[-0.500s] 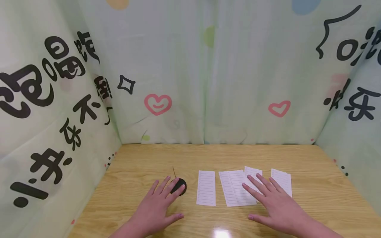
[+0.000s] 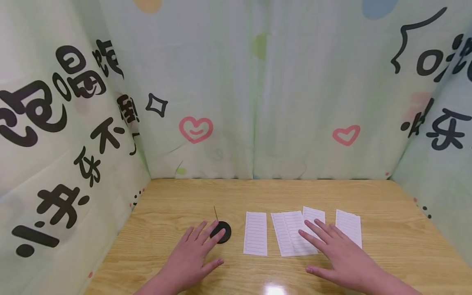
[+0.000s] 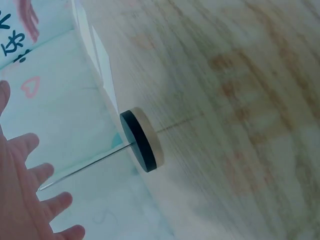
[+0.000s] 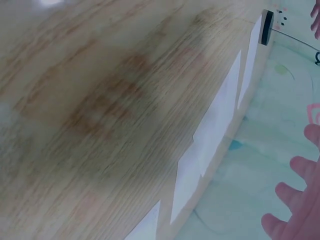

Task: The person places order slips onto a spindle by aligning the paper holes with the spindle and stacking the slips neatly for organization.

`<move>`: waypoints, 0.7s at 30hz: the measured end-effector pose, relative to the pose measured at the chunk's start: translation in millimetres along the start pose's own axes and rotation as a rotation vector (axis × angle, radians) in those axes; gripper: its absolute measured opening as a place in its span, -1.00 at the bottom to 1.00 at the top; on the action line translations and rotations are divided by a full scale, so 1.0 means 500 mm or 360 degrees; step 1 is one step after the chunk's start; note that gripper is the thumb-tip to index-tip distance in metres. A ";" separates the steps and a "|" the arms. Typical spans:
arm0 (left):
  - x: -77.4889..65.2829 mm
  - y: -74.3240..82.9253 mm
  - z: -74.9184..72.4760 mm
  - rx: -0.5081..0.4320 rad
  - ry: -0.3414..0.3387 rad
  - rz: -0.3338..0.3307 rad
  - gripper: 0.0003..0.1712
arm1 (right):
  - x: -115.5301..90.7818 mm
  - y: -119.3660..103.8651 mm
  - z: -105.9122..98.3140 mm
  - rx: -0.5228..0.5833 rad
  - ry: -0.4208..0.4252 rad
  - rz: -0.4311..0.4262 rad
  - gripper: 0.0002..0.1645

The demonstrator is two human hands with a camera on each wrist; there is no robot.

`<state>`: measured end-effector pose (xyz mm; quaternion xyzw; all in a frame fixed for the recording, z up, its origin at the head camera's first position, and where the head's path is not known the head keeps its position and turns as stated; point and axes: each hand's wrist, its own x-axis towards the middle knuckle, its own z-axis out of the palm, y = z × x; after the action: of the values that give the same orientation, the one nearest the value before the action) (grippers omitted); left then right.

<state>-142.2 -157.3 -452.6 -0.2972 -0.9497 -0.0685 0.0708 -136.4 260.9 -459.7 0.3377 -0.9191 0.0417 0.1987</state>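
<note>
Counter (image 2: pixel 191 192): bounded by a curtain (image 2: pixel 228 82) at back and sides.
Paper slips (image 2: pixel 255 233): laid in a row short of the back edge, partly hidden by the right hand (image 2: pixel 344 256).
Black disc (image 2: pixel 227 231): set on the counter, left of the slips; its rod (image 3: pixel 85 167) is shown at fuller length by the left wrist view.
Left hand (image 2: pixel 191 256): held near the disc, fingers spread wide.
Right hand: held near the slips, fingers likewise spread.

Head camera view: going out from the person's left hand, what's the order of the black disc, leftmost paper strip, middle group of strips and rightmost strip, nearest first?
1. Black disc: at the fingertips of the left hand, partly hidden by them.
2. Leftmost paper strip: just right of the disc.
3. Middle group of strips: further right.
4. Rightmost strip: far right.
</note>
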 end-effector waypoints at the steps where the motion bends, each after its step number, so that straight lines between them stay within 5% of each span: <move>1: 0.000 0.000 0.000 -0.0001 -0.0006 -0.0012 -0.23 | 0.001 -0.001 0.000 0.0015 -0.0003 0.0003 0.03; 21: 0.014 -0.014 0.005 -0.0256 -0.0031 -0.0281 -0.29 | 0.040 -0.002 0.006 0.0336 -0.0168 0.0336 -0.29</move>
<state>-151.9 -158.6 -454.3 -0.2178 -0.9643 -0.1476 0.0313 -150.7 247.5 -454.5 0.2599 -0.9491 0.1411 0.1080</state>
